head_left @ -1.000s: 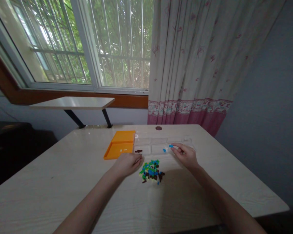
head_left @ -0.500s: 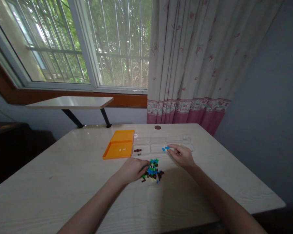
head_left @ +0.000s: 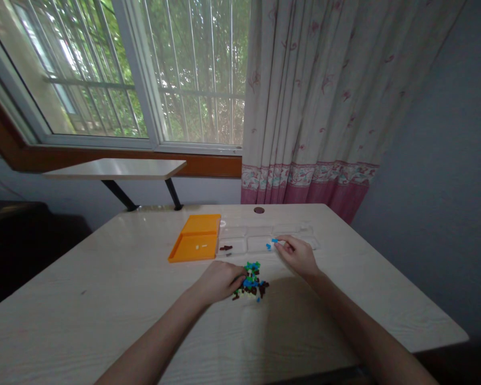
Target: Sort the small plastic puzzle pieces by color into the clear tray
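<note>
The left hand [head_left: 220, 279] curls its fingers into the pile of small coloured pieces [head_left: 253, 283] on the table [head_left: 104, 299], whether it grips one is unclear, while the right hand [head_left: 299, 255] pinches a blue piece [head_left: 274, 240] over the clear tray [head_left: 244, 233] beside the orange lid [head_left: 196, 245]

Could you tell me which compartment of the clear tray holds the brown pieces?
The near-left compartment, beside the orange lid, with the brown pieces. Its right neighbour holds a blue piece instead. The right hand pinches a second blue piece.
</note>
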`<state>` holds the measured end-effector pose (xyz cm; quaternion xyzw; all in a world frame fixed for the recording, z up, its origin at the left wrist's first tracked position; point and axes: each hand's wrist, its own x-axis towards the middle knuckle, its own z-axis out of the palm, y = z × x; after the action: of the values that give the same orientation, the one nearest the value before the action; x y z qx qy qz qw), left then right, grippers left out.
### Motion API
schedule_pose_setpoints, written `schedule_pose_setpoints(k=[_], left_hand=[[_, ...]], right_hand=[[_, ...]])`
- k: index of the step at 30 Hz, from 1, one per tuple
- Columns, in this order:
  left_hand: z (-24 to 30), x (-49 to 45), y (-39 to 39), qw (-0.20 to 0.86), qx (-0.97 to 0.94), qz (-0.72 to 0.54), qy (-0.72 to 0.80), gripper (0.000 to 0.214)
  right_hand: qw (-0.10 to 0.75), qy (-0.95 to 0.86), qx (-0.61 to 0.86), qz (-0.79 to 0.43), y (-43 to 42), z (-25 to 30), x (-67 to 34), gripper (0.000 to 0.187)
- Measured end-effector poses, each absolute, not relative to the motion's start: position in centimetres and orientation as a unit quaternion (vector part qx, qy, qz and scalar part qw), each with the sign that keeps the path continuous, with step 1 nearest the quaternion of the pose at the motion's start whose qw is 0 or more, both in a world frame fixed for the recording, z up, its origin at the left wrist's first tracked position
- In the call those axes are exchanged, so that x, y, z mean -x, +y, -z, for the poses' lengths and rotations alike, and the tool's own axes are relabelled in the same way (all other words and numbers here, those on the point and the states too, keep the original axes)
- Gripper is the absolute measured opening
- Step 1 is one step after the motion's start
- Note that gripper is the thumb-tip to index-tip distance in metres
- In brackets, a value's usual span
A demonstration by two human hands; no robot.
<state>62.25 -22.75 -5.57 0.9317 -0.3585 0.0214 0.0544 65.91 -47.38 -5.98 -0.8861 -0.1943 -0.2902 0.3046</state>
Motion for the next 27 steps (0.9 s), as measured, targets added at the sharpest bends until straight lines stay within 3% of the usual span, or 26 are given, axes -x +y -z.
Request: schedule_pose_setpoints(k=[5,12,21,27], left_hand=[[5.7,-62.3,-22.7,0.07,-0.932,-0.016,-0.356,0.028],[5.8,-62.3,-22.8,0.089,-0.931,-0.013,-0.353,0.026],[5.7,-62.2,-23.1,0.085,-0.935,-0.007,-0.343,0.024],[5.9,-62.4,-23.2,0.083,-0.939,-0.008,-0.334,0.025]], right_hand=[[0.245,-0.154,0.938,0.189,-47.0,7.0,-66.7,0.023],[0.217,-0.129,0.952,0.176,-46.6,7.9,-67.4,0.032],[0.219,-0.312,0.923,0.051,-44.5,6.9,-64.2,0.021],[0.181,-0.327,0.927,0.041,-43.0,6.8,-63.0,0.018]])
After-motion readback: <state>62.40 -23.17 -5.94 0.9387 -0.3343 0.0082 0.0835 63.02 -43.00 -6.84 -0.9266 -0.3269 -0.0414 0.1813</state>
